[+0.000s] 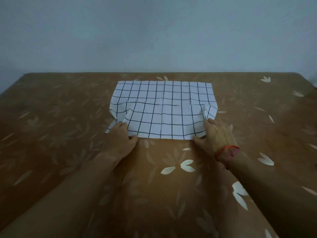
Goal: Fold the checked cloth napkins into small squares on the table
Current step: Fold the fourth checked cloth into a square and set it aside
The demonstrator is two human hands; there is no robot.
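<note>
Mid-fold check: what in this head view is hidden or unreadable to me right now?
- Head view: near corners of the napkin, covered by the left hand and right hand pinching them.
- Head view: whatever lies under the lifted near part, hidden by the cloth itself.
- Head view: near edge of the table, cut off by the frame's bottom; other napkins, if any, lie outside the frame.
- Dim light blurs fine creases.

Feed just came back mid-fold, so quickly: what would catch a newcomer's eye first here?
The white checked napkin lies in the middle of the brown flowered table, its near part rumpled. The left hand and right hand pinch its near corners, and a red band circles the right wrist.
</note>
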